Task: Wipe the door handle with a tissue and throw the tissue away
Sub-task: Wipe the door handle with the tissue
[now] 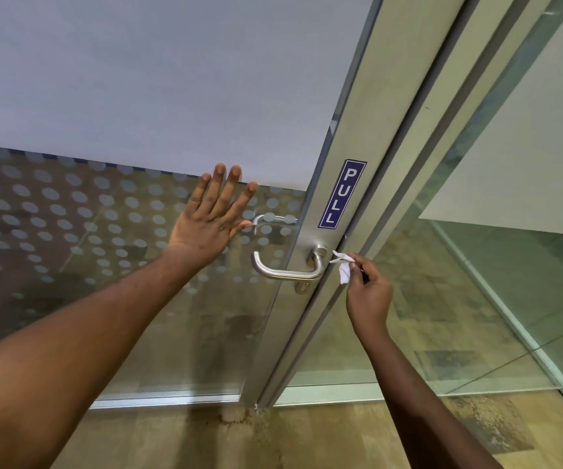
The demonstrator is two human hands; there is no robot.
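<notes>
A brushed-metal lever door handle [285, 271] sticks out from the aluminium frame of a glass door [327, 184]. My right hand [368, 292] pinches a small crumpled white tissue [343, 269] just right of the handle's base, the tissue close to it but apart. My left hand [214, 218] is spread flat against the frosted, dotted glass to the left of the handle, fingers apart, holding nothing. A second handle [273, 220] shows through the glass on the far side.
A blue PULL sticker [342, 194] runs down the door frame above the handle. A fixed glass panel [476, 299] stands to the right of the door. Tiled floor [205, 438] lies below.
</notes>
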